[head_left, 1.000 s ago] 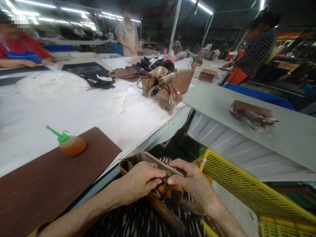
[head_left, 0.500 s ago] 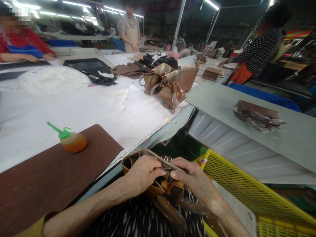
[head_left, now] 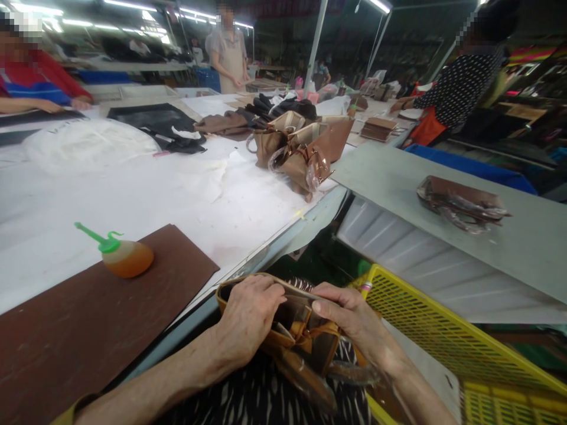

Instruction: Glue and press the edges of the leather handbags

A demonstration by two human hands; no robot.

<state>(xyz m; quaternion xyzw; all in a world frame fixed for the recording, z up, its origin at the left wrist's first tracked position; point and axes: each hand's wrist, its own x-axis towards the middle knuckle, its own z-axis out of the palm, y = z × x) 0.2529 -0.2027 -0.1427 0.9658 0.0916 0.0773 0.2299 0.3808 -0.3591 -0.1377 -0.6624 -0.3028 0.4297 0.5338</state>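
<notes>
A tan and brown handbag rests on my lap, its mouth facing up and its plastic-wrapped handles hanging toward me. My left hand is closed over the bag's rim on the left, fingertips hidden inside the opening. On the right, my right hand pinches the rim between thumb and fingers. Patterned black and white cloth lies under the bag.
A green-capped bottle of orange liquid stands on a brown sheet at left. Several brown bags stand on the white table. A yellow basket is at my right, near a grey table bearing a wrapped bag. Co-workers stand beyond.
My left hand has shifted slightly left along the rim, its thumb no longer showing. My right hand has moved slightly right and still pinches the rim. The view has shifted a little.
</notes>
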